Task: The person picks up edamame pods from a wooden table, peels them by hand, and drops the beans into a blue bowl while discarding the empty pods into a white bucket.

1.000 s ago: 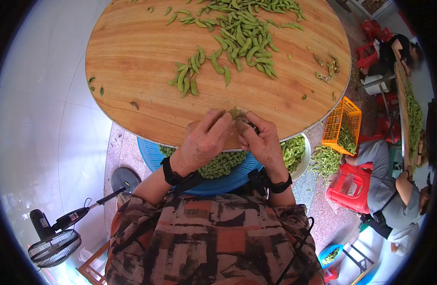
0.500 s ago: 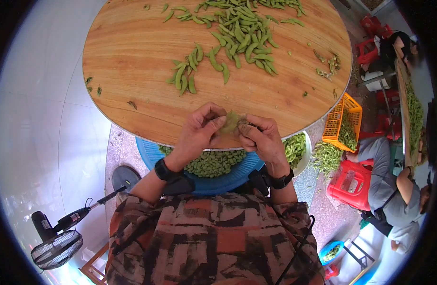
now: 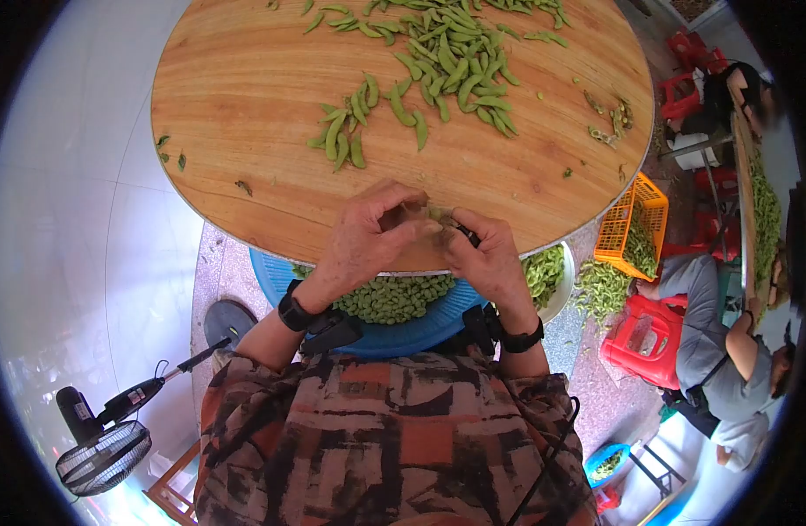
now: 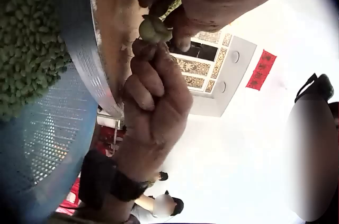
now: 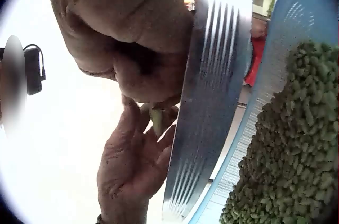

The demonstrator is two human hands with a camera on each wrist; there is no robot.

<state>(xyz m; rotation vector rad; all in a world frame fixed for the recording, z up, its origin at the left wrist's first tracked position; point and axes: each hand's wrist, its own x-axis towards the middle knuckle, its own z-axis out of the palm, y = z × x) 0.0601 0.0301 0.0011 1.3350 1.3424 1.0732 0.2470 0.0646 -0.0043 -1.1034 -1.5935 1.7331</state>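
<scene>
Over the near edge of the round wooden table (image 3: 271,210), both hands meet at a green soybean pod (image 3: 436,213). My right hand (image 3: 483,250) pinches the pod between thumb and forefinger; a small black object (image 3: 467,235) shows along its fingers. My left hand (image 3: 372,230) curves its thumb and fingers around the pod's other side. In the left wrist view the pod (image 4: 153,29) sticks up from the right fingertips, its surface split or folded. From the right wrist, a green part of the pod (image 5: 158,121) shows between the left thumb and fingers.
Loose soybean pods (image 3: 455,66) lie heaped on the table's far half, with husk scraps (image 3: 609,123) at the right. Below the edge sits a blue basket (image 3: 276,272) of shelled beans (image 3: 394,300). A white bowl (image 3: 568,280) of pods stands right. A fan (image 3: 105,456) stands left.
The left hand first drew slightly apart from the right, uncovering the pod, then came back close to it. The right hand has stayed nearly in place, keeping its grip.
</scene>
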